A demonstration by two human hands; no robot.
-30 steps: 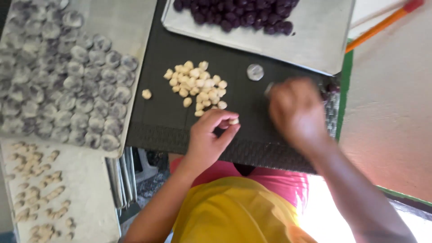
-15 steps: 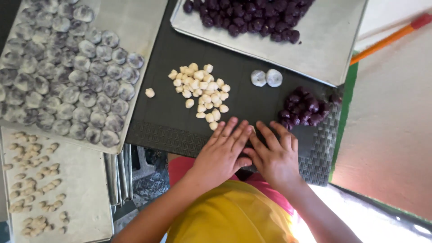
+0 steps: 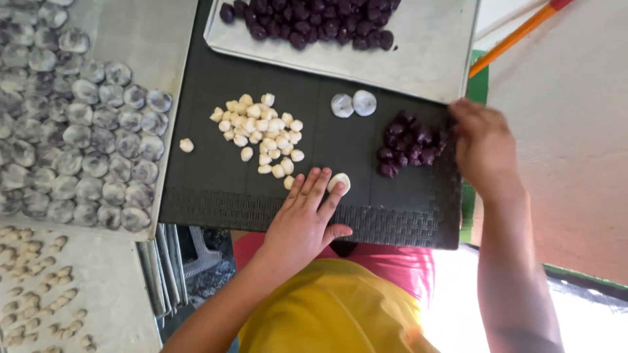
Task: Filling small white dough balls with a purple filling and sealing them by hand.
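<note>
- Left hand (image 3: 302,219) lies flat on the black mat (image 3: 209,183), fingers (image 3: 318,186) stretched out & spread, gripping nothing; fingertips touch a pale flattened dough piece (image 3: 339,183).
- Right hand (image 3: 482,145) is at the mat's right edge, just beside the small heap of dark purple balls (image 3: 407,142); fingers curled loosely, can't tell if they pinch anything.
- Pile of small cream dough balls (image 3: 260,134) sits mid-mat, just above the left hand; one stray cream ball (image 3: 186,145) lies apart to the left.
- Two flattened greyish discs (image 3: 353,104) lie side by side, touching, btw. the cream pile & the purple heap, near the metal tray (image 3: 418,59).
- That tray, at the top, holds more purple balls (image 3: 307,19) along its far side.
- Left: another tray (image 3: 144,33) packed w/ rows of grey-purple flattened rounds (image 3: 78,137).
- Lower left: a pale sheet (image 3: 111,307) w/ small cream bits (image 3: 33,287).
- Orange stick (image 3: 517,36) top right, slanted.
</note>
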